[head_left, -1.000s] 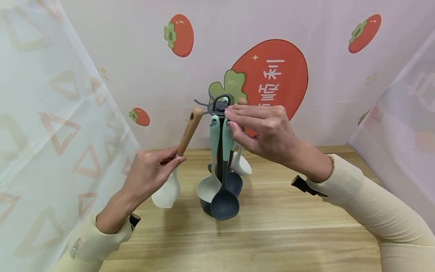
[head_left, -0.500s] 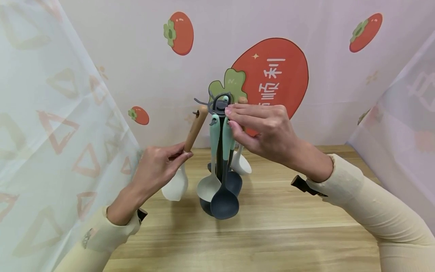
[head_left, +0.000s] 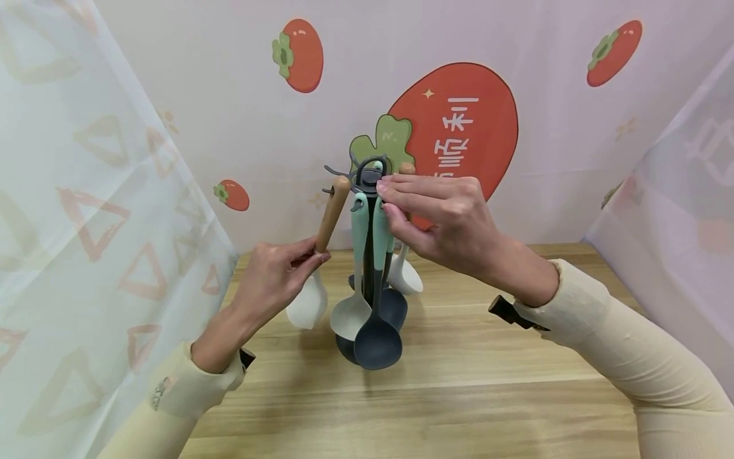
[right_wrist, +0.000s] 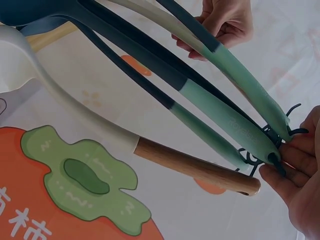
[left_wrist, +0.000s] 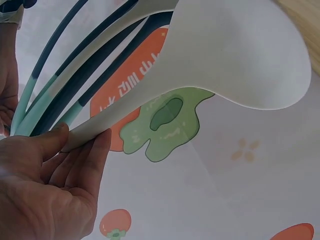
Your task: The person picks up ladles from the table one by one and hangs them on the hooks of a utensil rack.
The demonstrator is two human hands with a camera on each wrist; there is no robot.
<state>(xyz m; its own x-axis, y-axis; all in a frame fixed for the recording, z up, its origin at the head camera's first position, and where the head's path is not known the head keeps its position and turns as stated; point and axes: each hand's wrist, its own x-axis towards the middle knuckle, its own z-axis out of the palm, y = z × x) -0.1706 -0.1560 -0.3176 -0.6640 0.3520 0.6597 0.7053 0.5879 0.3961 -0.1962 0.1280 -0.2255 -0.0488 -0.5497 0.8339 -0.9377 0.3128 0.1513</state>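
My left hand (head_left: 278,271) pinches a white spatula with a wooden handle (head_left: 331,220) where the handle meets the white neck. In the left wrist view the broad white head (left_wrist: 245,50) points up and right. A dark hook tip shows at the hole in the handle's top; how far it passes through cannot be told. My right hand (head_left: 450,207) holds the top of the dark rotating utensil rack (head_left: 371,180) between thumb and fingers, beside a mint handle (right_wrist: 230,122). From the rack hang a dark ladle (head_left: 378,344), a pale ladle (head_left: 348,317) and other utensils.
Behind the rack, at its right, hangs another white utensil with a wooden handle (right_wrist: 195,165). The rack stands on a wooden table (head_left: 459,395). A fabric backdrop (head_left: 229,83) with printed persimmons closes off the back, and patterned sheets (head_left: 115,210) flank both sides.
My left hand has carried the spatula right and slightly up, bringing its handle top to the rack's left hook. My right hand stays in place at the rack's top.
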